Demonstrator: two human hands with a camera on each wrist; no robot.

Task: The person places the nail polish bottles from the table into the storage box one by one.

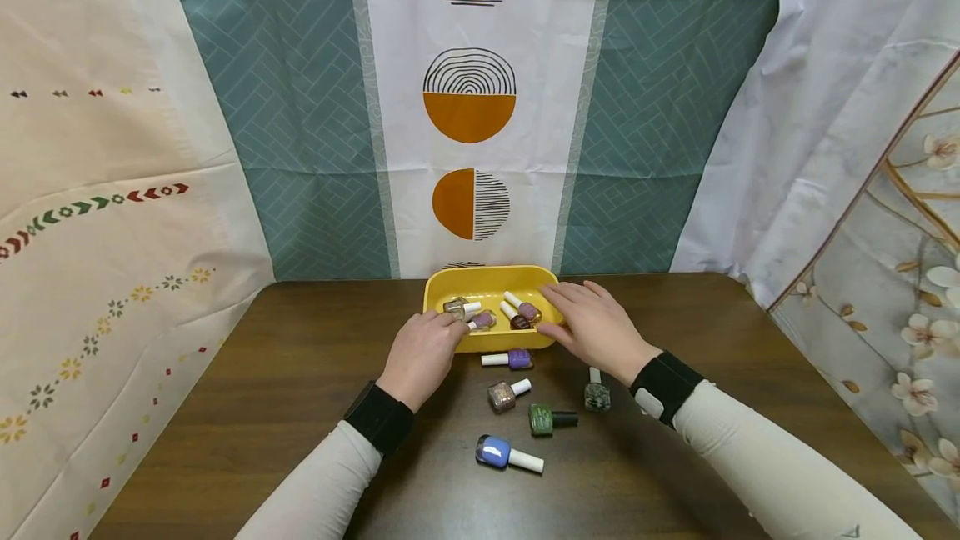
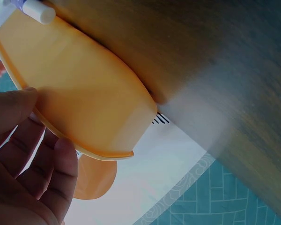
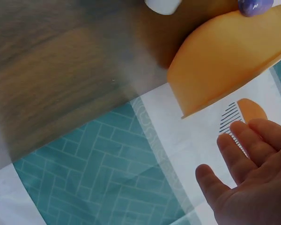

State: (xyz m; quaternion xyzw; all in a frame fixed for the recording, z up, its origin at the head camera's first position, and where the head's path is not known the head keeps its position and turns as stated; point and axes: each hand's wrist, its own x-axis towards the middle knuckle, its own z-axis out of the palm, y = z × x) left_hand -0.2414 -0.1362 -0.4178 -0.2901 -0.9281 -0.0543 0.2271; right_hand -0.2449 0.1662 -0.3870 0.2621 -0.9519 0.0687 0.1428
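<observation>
A yellow plastic tray point(image 1: 491, 275) stands at the far edge of the table with several nail polish bottles in it, among them a purple one point(image 1: 529, 311) and a clear glittery one point(image 1: 454, 307). My left hand point(image 1: 426, 350) pinches the tray's front left rim; the left wrist view has the thumb point(image 2: 14, 105) at the near side of the rim and curled fingers behind it. Over the tray's right end hovers my right hand point(image 1: 596, 330), its fingers spread and nothing held. Closest outside the tray lies a purple nail polish point(image 1: 519, 359) with a white cap.
On the brown table point(image 1: 300, 407), in front of the tray, lie more nail polishes: a glittery one point(image 1: 501, 397), a green one point(image 1: 541, 420) with a black cap, a blue one point(image 1: 492, 451), and a dark speckled one point(image 1: 597, 396) below my right hand. Patterned cloth point(image 1: 315, 107) hangs behind.
</observation>
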